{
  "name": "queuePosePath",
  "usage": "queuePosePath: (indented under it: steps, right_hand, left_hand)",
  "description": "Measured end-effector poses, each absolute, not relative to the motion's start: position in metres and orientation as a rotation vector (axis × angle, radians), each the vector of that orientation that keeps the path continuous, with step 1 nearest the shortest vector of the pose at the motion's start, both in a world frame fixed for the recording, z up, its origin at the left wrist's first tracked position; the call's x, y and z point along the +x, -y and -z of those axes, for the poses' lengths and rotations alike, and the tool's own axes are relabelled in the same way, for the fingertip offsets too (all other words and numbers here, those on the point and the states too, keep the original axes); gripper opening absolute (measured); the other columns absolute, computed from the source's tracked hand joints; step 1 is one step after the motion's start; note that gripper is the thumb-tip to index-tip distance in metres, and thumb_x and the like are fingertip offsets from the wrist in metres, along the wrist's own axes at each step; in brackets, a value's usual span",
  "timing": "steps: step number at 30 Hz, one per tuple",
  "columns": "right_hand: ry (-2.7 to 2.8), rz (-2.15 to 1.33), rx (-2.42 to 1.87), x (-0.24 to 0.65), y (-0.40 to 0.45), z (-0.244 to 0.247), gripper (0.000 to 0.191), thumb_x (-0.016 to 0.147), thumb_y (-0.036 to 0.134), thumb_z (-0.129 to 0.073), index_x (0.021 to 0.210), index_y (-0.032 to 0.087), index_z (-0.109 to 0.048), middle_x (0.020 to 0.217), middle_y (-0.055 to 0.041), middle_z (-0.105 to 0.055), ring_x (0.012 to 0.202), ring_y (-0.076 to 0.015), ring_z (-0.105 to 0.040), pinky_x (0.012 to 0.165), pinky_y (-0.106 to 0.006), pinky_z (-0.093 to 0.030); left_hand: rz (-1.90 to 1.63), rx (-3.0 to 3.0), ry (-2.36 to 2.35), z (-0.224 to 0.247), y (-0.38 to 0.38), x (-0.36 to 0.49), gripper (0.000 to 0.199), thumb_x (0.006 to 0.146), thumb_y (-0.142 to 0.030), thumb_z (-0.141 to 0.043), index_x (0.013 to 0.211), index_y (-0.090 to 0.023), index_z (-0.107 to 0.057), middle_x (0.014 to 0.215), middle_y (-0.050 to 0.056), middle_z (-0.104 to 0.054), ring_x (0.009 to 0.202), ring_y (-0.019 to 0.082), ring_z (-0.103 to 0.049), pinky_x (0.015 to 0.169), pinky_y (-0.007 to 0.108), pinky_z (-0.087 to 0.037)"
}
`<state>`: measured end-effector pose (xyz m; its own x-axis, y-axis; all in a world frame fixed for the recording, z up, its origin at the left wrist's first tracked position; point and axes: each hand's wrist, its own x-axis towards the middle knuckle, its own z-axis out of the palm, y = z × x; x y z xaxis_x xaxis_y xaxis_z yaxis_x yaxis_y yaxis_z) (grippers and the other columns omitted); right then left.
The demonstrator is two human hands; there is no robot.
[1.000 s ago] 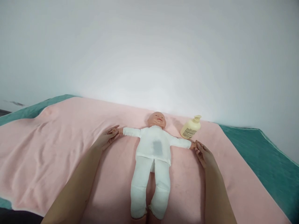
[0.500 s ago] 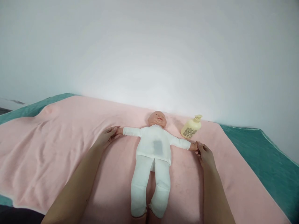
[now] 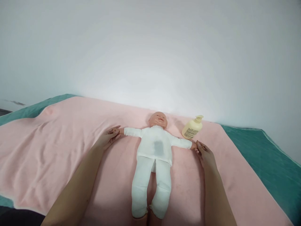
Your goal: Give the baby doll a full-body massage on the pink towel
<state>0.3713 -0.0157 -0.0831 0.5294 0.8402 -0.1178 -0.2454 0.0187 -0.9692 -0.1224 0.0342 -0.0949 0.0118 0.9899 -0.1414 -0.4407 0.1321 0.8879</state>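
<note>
A: In the head view, where's the bald, plastic-headed doll in white cloth (image 3: 152, 135)?
B: Face-up on the soft pink blanket (image 3: 113, 182).
A: And the fingers?
B: Left hand (image 3: 108, 138) and right hand (image 3: 206, 153) each pinch one of its hands; a pale-yellow pump bottle (image 3: 192, 128) is near the right.

Left grip (image 3: 109, 137), right grip (image 3: 206, 153) (both pinched) apart

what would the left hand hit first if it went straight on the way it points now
The left hand would meet the doll's hand first, which it seems to hold. Beyond that, the doll's white sleeve looks roughly in line, though depth is unclear in this view.
</note>
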Motion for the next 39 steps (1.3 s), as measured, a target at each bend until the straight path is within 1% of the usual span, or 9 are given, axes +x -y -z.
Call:
queuePosePath:
  steps: [5,9,13,16,22,28,31,34,39]
  right_hand:
    - [0.642,-0.859,-1.41,0.369,0.017,0.081,0.044,0.054,0.035,-0.088,0.089,0.017,-0.069,0.07,0.0019,-0.065,0.056,-0.0068,-0.054,0.048,-0.013,-0.049]
    - [0.675,-0.835,-1.443,0.37,0.018,0.082,0.043,0.054,0.038,-0.087,0.086,0.016,-0.068,0.067,0.0019,-0.063,0.053,-0.0074,-0.052,0.044,-0.015,-0.045]
    - [0.722,-0.776,-1.496,0.373,0.018,0.084,0.04,0.06,0.048,-0.083,0.079,0.017,-0.065,0.061,0.0021,-0.061,0.05,-0.0085,-0.049,0.041,-0.018,-0.041]
    - [0.738,-0.758,-1.513,0.376,0.017,0.089,0.04,0.064,0.052,-0.078,0.078,0.017,-0.065,0.058,0.0025,-0.059,0.049,-0.0092,-0.049,0.042,-0.019,-0.042]
    - [0.727,-0.811,-1.402,0.38,0.015,0.096,0.038,0.064,0.043,-0.08,0.09,0.017,-0.068,0.078,-0.0026,-0.069,0.061,-0.012,-0.059,0.051,-0.021,-0.052]
    - [0.656,-0.914,-1.287,0.377,0.014,0.092,0.033,0.062,0.03,-0.081,0.091,0.018,-0.07,0.092,-0.0037,-0.07,0.069,-0.011,-0.062,0.06,-0.018,-0.057]
    - [0.655,-0.927,-1.282,0.374,0.016,0.086,0.032,0.061,0.028,-0.082,0.089,0.019,-0.071,0.092,-0.0034,-0.07,0.069,-0.0109,-0.062,0.059,-0.017,-0.057]
    - [0.617,-0.933,-1.286,0.371,0.018,0.08,0.032,0.057,0.027,-0.084,0.085,0.019,-0.071,0.086,-0.0019,-0.069,0.062,-0.009,-0.058,0.055,-0.016,-0.056]
    - [0.59,-0.943,-1.328,0.367,0.019,0.073,0.033,0.054,0.028,-0.087,0.082,0.019,-0.072,0.078,-0.0004,-0.067,0.058,-0.0077,-0.055,0.052,-0.014,-0.054]
  left_hand:
    - [-1.288,0.787,-0.984,0.097,-0.035,-0.123,0.04,0.077,-0.005,-0.069,0.116,-0.015,-0.066,0.105,0.008,-0.07,0.095,0.015,-0.068,0.085,0.02,-0.057]
    - [-1.294,0.798,-1.021,0.097,-0.034,-0.121,0.036,0.076,-0.013,-0.074,0.112,-0.014,-0.068,0.102,0.009,-0.071,0.093,0.016,-0.069,0.084,0.022,-0.058]
    - [-1.307,0.794,-1.059,0.097,-0.034,-0.119,0.031,0.08,-0.022,-0.072,0.11,-0.013,-0.069,0.105,0.011,-0.071,0.096,0.018,-0.068,0.086,0.025,-0.058]
    - [-1.318,0.781,-1.069,0.098,-0.035,-0.119,0.026,0.085,-0.024,-0.066,0.11,-0.014,-0.068,0.106,0.011,-0.071,0.096,0.019,-0.068,0.087,0.026,-0.058]
    - [-1.312,0.753,-0.997,0.097,-0.035,-0.121,0.028,0.09,-0.019,-0.059,0.117,-0.014,-0.066,0.11,0.011,-0.07,0.098,0.017,-0.068,0.089,0.025,-0.057]
    - [-1.297,0.719,-0.948,0.091,-0.032,-0.12,0.034,0.087,-0.011,-0.061,0.121,-0.014,-0.063,0.115,0.011,-0.068,0.106,0.018,-0.065,0.092,0.024,-0.056]
    - [-1.302,0.726,-0.946,0.093,-0.033,-0.121,0.039,0.083,-0.006,-0.063,0.121,-0.016,-0.064,0.112,0.009,-0.068,0.107,0.017,-0.065,0.094,0.024,-0.054]
    - [-1.29,0.754,-0.948,0.096,-0.035,-0.123,0.044,0.079,-0.002,-0.066,0.121,-0.017,-0.064,0.112,0.008,-0.068,0.107,0.017,-0.065,0.094,0.024,-0.054]
    - [-1.269,0.789,-0.987,0.099,-0.036,-0.124,0.045,0.076,-0.007,-0.071,0.119,-0.016,-0.065,0.111,0.009,-0.069,0.104,0.019,-0.066,0.092,0.025,-0.056]
